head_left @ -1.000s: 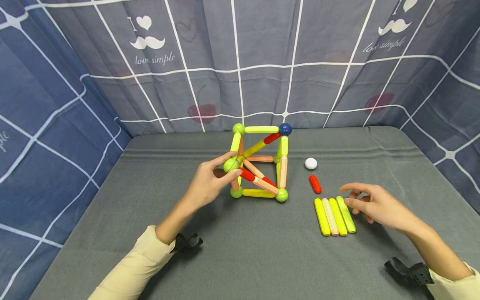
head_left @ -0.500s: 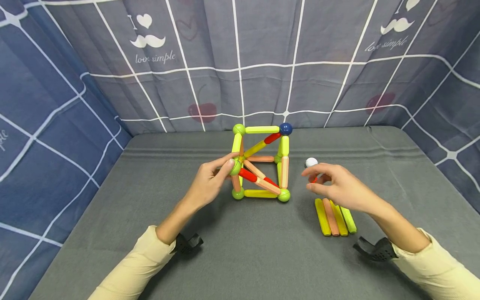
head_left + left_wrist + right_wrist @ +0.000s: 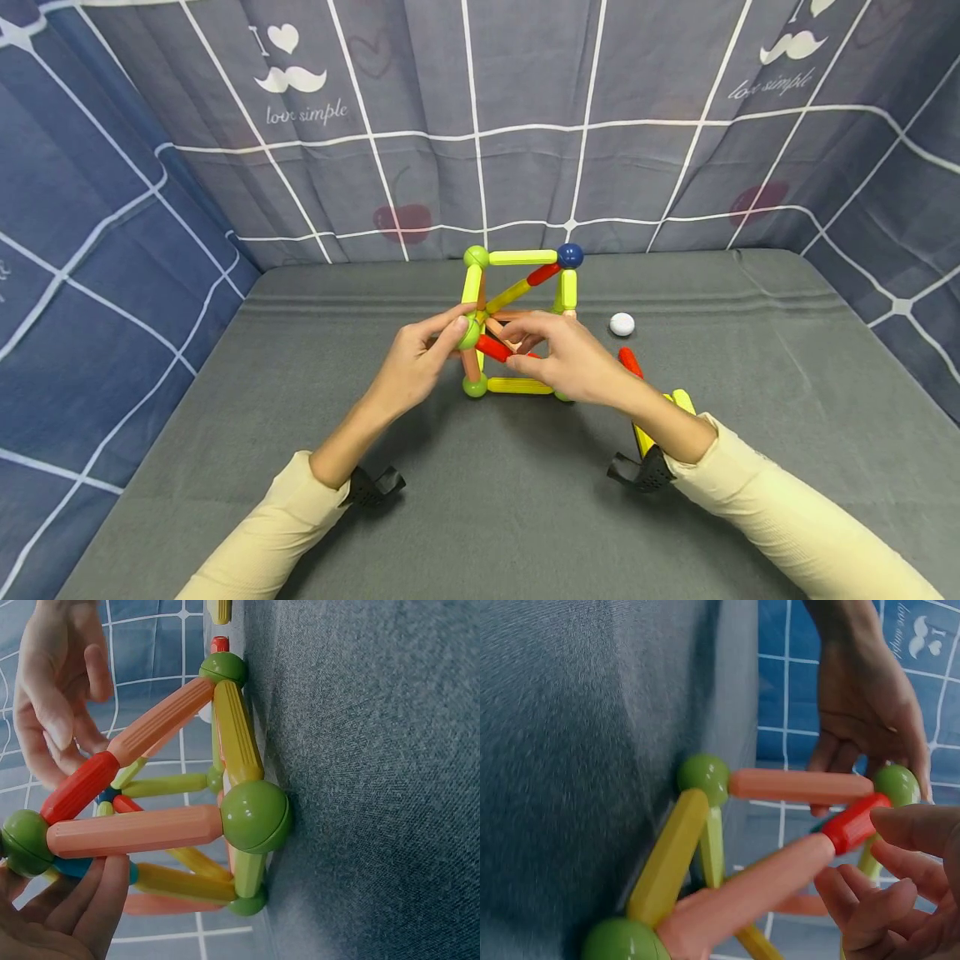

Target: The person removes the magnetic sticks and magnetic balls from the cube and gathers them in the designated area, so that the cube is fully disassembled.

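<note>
A cube-like frame of coloured rods and balls stands on the grey cloth. My left hand pinches the green ball at its upper front left corner. From that ball a short red rod slopes down, joined to an orange rod that ends at a lower green ball. My right hand is at this diagonal, thumb and loosely bent fingers around the red rod's end; contact is unclear. In the head view it hides most of the orange rod. A dark blue ball tops the far right corner.
Right of the frame lie a white ball and a loose red rod. Several loose rods, a yellow-green rod among them, are partly under my right forearm. A checked curtain hangs behind the cloth-covered table.
My right hand has moved left from the loose rods, past the white ball, to the frame's front diagonal. My left hand stays on the green ball, having shifted slightly right at first.
</note>
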Demonstrator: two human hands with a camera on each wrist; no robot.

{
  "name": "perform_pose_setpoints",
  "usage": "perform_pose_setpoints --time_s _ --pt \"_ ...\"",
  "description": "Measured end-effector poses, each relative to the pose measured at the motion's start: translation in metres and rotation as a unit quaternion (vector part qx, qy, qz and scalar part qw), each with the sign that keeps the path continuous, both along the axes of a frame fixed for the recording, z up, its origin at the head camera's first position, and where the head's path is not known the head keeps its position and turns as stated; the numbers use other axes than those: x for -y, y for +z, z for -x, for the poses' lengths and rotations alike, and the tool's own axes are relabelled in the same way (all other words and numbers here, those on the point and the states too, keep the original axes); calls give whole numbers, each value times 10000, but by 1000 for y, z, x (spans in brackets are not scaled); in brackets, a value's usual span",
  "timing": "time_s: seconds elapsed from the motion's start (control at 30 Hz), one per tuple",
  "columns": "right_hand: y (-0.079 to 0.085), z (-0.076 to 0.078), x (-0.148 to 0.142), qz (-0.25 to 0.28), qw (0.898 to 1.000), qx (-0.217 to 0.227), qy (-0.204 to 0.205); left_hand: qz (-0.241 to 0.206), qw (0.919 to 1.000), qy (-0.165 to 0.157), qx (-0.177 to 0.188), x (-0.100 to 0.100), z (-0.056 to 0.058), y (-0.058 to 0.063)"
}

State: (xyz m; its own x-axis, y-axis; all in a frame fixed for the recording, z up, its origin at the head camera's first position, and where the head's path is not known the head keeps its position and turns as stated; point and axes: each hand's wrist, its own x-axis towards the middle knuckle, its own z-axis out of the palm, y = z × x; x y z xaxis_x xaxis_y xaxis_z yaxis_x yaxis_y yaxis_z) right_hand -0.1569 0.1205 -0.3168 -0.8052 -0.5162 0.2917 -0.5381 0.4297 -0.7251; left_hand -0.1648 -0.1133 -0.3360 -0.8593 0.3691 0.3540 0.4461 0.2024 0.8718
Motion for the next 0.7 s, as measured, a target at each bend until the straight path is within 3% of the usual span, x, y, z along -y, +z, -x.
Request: perform_pose_setpoints --time_s 0.27,0.7 --pt "-9 6 14 360 9983 -341 298 25 10000 -40 70 1 0 1" --pt "-9 8 23 123 9969 -710 305 98 9999 58 127 2 0 0"
